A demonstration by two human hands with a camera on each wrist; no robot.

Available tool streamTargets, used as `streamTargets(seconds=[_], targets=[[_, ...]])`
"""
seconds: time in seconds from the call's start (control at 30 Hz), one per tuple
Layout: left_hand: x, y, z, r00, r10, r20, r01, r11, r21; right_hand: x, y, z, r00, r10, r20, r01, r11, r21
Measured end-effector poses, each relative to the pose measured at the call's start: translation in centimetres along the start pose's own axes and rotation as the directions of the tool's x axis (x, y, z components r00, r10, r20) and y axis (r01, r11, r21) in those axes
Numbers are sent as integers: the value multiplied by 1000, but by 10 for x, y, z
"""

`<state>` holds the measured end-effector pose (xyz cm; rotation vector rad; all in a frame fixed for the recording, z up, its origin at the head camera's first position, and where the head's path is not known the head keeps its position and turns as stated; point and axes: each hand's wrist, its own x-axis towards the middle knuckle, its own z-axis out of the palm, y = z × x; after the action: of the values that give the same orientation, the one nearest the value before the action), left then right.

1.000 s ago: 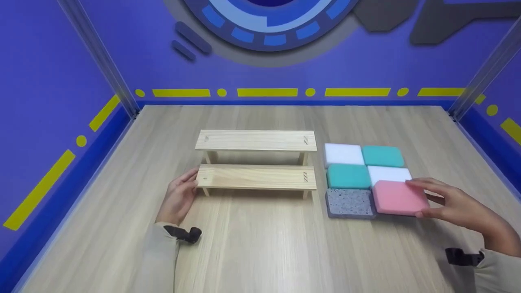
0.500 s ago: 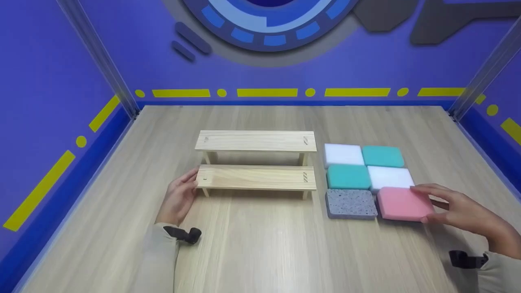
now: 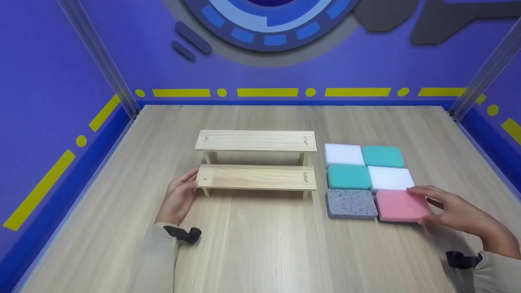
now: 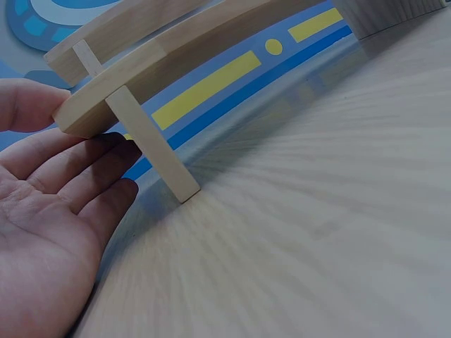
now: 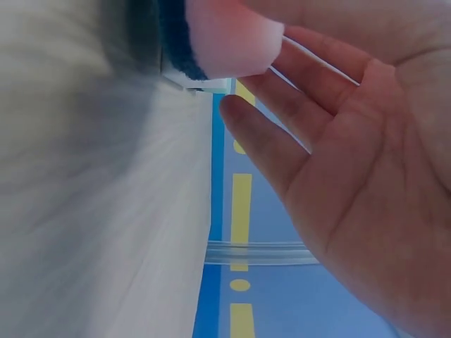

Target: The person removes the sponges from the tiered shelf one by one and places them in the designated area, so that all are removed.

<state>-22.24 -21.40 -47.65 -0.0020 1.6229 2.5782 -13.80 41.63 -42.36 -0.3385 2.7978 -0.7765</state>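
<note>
My left hand pinches the left end of the front wooden bench, thumb at the board's end and fingers beneath it, as the left wrist view shows. Behind it stands a similar wooden bench; whether the two are joined I cannot tell. At the right, my right hand holds a pink sponge by its right side between thumb and fingers. A dark scouring layer shows on that sponge in the right wrist view. A grey speckled sponge lies just left of the pink one.
Beyond the pink and grey sponges lie a near teal sponge, a near white sponge, a far white sponge and a far teal sponge. Blue panels wall the wooden table at the back and sides.
The right hand has brought the pink sponge toward the person and lower, then slightly left, into line beside the grey sponge. The left hand and benches have stayed put.
</note>
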Motion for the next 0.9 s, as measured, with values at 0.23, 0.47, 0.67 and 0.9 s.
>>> streamTargets(seconds=[0.23, 0.47, 0.67, 0.9], targets=[[0, -1, 0, 1000, 5, 0, -5, 1000, -13, 4, -5, 1, 998, 32, 48, -33, 999, 16], [0, 0, 1, 999, -12, -31, 12, 1000, -16, 2, -7, 4, 1000, 1, 25, -1, 1000, 2], [0, 0, 2, 999, -23, -48, 22, 1000, -15, 3, -6, 4, 999, -4, 40, 3, 1000, 6], [1, 0, 1, 999, -28, -34, 28, 1000, -3, 3, -5, 4, 999, -32, 42, 32, 999, -8]])
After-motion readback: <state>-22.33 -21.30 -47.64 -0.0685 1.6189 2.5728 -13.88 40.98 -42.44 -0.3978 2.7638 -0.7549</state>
